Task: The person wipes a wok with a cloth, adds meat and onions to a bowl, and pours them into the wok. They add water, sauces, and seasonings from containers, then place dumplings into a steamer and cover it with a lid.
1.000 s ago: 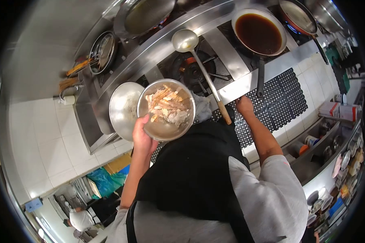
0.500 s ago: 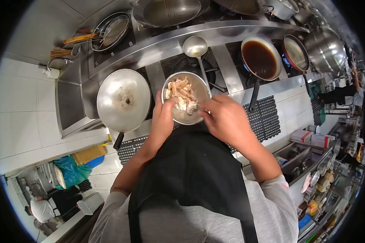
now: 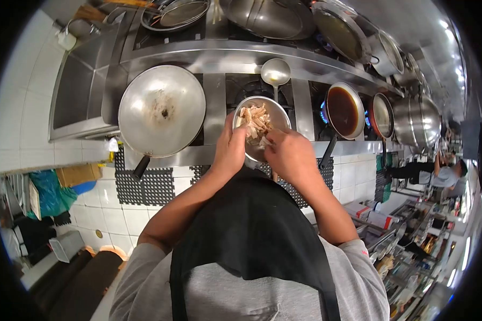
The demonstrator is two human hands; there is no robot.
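My left hand [image 3: 231, 150] grips the near rim of a round steel bowl [image 3: 278, 113] held in front of the stove. The bowl holds pale strips of cut food [image 3: 255, 122]. My right hand [image 3: 289, 154] reaches over the bowl's right side with its fingertips in the food; whether it pinches a piece is hidden. A steel ladle [image 3: 275, 72] lies on the burner just beyond the bowl.
A large empty wok [image 3: 162, 109] sits on the left burner. A pan of dark sauce [image 3: 343, 111] stands on a lit burner to the right, with more pots [image 3: 418, 122] beyond. Black rubber mats [image 3: 144, 186] cover the tiled floor. Another person [image 3: 432, 172] stands far right.
My right hand left the ladle handle and came to the bowl, its fingers now in the food. The bowl stayed in my left hand while my view swung left along the stove.
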